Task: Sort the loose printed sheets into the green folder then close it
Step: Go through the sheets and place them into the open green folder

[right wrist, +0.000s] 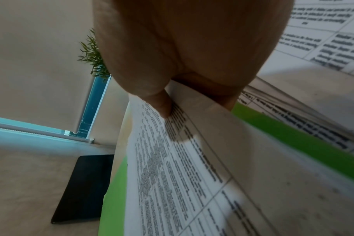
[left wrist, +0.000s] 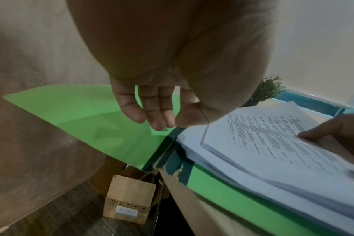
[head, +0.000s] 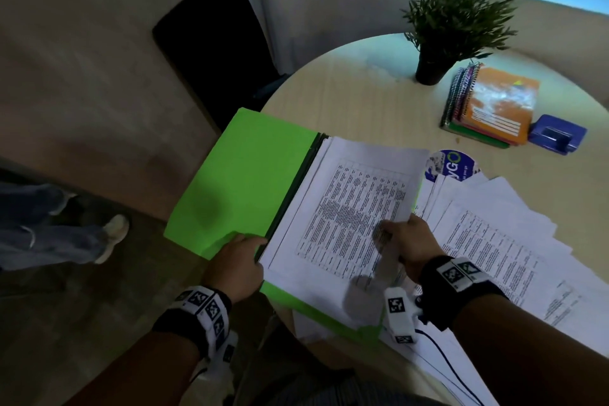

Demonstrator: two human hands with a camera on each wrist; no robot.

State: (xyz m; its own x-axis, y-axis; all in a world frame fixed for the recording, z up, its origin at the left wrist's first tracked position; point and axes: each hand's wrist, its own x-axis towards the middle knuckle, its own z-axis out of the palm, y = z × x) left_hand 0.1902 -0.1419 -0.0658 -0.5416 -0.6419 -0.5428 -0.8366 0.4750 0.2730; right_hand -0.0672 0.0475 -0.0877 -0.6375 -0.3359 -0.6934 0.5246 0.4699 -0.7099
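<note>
Most of the job looks done: the green folder (head: 240, 181) lies open on the round worktop (head: 362, 102), a thick stack inside, though many loose sheets (head: 514, 241) remain spread beside it. The right hand (head: 412, 241) pinches a printed sheet (head: 359, 208) atop that stack; the left hand (head: 237, 260) rests relaxed fingers (left wrist: 152, 110) on the open cover, not yet closed.

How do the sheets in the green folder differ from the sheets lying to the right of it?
The sheets in the green folder form one fairly squared stack, while the loose sheets on the table are fanned out at different angles. The right hand pinches the stack's top sheets; no hand touches the loose ones. Both show printed tables on white paper.
</note>
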